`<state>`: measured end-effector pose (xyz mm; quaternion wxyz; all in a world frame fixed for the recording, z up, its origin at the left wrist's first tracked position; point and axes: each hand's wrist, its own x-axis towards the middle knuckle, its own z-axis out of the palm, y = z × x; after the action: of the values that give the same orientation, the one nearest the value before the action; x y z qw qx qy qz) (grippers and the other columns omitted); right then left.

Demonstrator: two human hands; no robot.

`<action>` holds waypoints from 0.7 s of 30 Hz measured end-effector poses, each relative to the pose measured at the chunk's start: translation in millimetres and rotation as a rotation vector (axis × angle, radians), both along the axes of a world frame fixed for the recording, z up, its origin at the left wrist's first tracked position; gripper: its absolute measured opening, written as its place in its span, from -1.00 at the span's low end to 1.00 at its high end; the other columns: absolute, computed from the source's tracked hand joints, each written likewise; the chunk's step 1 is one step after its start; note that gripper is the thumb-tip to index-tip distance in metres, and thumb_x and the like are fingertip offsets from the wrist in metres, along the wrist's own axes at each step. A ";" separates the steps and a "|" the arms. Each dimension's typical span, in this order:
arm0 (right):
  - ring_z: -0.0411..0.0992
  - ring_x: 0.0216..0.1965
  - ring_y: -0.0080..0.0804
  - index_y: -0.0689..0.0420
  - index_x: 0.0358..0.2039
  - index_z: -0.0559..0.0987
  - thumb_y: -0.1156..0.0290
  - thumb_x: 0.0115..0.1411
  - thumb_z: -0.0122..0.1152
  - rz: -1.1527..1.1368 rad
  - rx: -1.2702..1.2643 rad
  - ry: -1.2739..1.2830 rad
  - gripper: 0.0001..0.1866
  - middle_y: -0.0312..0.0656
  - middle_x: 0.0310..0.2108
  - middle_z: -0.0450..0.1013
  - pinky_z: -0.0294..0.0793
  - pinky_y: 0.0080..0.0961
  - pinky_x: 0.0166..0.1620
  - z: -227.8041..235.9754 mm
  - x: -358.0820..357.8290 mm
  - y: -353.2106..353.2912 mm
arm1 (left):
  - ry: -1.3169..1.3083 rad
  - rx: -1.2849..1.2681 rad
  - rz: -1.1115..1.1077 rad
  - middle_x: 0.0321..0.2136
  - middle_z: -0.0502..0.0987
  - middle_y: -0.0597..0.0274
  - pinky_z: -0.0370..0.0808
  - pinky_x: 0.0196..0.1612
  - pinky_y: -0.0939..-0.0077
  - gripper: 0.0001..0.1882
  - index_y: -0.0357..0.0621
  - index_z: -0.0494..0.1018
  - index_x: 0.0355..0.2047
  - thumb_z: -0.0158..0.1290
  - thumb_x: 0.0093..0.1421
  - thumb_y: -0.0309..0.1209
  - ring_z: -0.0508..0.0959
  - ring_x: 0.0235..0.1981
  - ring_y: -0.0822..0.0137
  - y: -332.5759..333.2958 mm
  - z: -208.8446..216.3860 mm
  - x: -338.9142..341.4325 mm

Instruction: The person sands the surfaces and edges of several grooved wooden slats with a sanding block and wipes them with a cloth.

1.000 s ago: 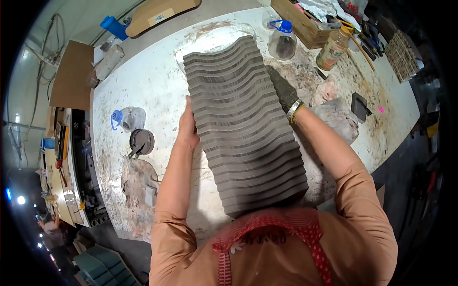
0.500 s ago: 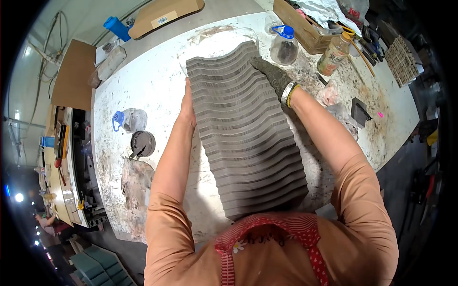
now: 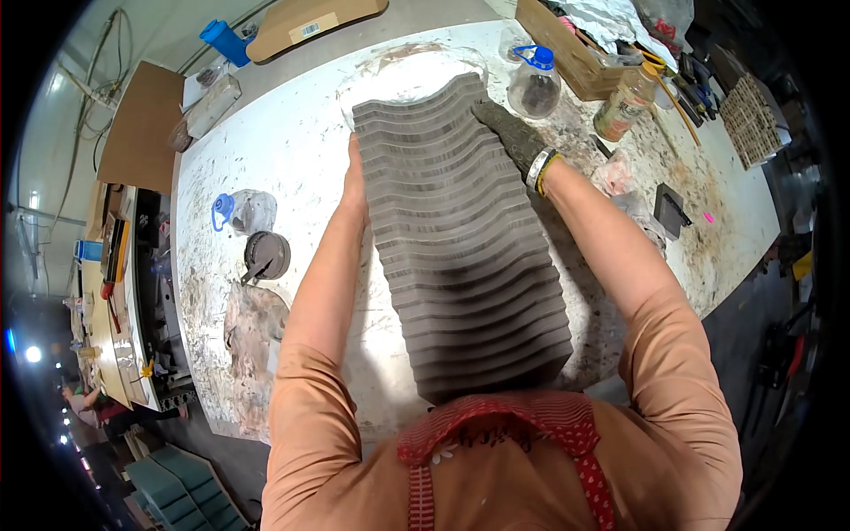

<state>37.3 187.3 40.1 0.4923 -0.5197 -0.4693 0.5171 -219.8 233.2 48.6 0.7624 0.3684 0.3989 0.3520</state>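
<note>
A long stack of grey, wavy-edged sheets (image 3: 465,230) lies lengthwise before me, its near end close to my apron. My left hand (image 3: 354,181), bare, presses along the far left side of the stack; its fingers are mostly hidden behind that edge. On the far right side, my right hand (image 3: 509,137) wears a dark, dirty glove and grips the stack near its far corner. The stack is held between both hands. What is under it cannot be seen.
The stained white table (image 3: 301,150) carries a round tin of dark paste (image 3: 276,255), a dirty cloth (image 3: 252,323) and a blue-capped clear container (image 3: 252,212) at left. At right stand a clear jug (image 3: 534,93), a drink bottle (image 3: 624,106), a dark block (image 3: 670,211) and a wooden box (image 3: 567,53).
The view has shifted slightly. Both hands keep their places on the sides of the stack.
</note>
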 end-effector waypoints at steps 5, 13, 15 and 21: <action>0.17 0.26 -0.14 0.39 0.29 0.05 -0.25 0.19 -0.07 -0.063 -0.085 -0.174 -0.02 0.09 0.32 0.05 0.17 -0.41 0.24 24.0 -13.0 -5.6 | 0.246 0.037 0.103 0.23 0.20 0.09 0.25 0.21 0.19 -0.20 -0.11 0.08 0.29 -0.32 0.27 0.24 0.23 0.24 0.11 3.8 -3.8 -31.8; 0.32 0.05 -0.27 0.00 0.20 0.30 0.26 0.13 0.21 -0.159 0.075 -0.112 -0.40 -0.05 0.13 0.29 0.37 -0.38 0.09 10.7 28.9 -74.2 | 0.164 0.161 0.290 0.20 0.25 0.24 0.28 0.15 0.36 -0.33 -0.11 0.08 0.28 -0.01 0.26 -0.10 0.28 0.14 0.28 -60.2 24.0 -74.2; 0.28 -0.17 -0.55 -0.10 0.12 0.37 0.04 0.19 0.20 -0.296 -0.229 0.333 -0.48 -0.33 -0.05 0.32 0.38 -0.57 -0.13 41.3 16.3 -110.6 | 0.156 0.123 0.336 0.17 0.30 0.19 0.33 0.13 0.40 -0.35 -0.15 0.11 0.27 -0.01 0.28 -0.12 0.35 0.09 0.31 -90.6 17.5 -97.8; 0.34 -0.20 -0.54 0.05 0.11 0.36 0.06 0.22 0.17 -0.315 -0.238 0.511 -0.47 -0.31 -0.08 0.38 0.41 -0.57 -0.12 18.7 8.1 -231.7 | 0.066 -0.034 0.357 0.16 0.31 0.16 0.37 0.08 0.46 -0.43 -0.14 0.17 0.24 -0.08 0.32 -0.12 0.36 0.08 0.33 -193.2 2.2 -111.0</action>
<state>45.5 -44.3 58.9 0.6040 -0.4932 -0.1805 0.5994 -330.8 40.1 50.8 0.6803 0.2902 0.4886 0.4628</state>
